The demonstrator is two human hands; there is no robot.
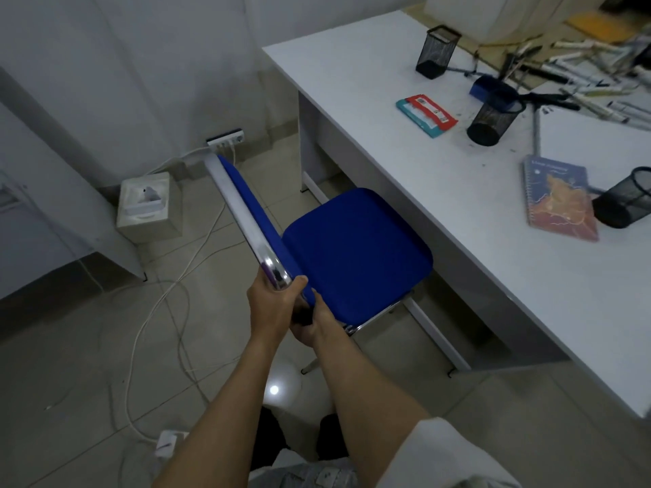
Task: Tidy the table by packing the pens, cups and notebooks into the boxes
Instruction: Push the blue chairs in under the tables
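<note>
Both hands are gripping the chair: left hand point(273, 304) is wrapping the chrome corner of the backrest point(246, 220), right hand point(311, 324) is curling round the frame just below it, beside the blue seat point(355, 251). Nothing from the task is being held yet. Past the chair, the tabletop point(352, 89) is carrying the task things. Nearest, a spiral notebook point(560, 199) is lying flat, touching a tipped mesh cup point(625, 199); likely light and slightly floppy, best taken by the bound edge. Further in, a second mesh cup point(495, 118) is leaning, and a third point(436, 52) is standing upright; stiff, light wire, easy by the rim. A red and teal packet point(426, 114) is lying between. Farthest, scattered pens point(577, 79) are piling up; thin, prone to rolling, best gathered in bunches. No boxes are clearly showing.
</note>
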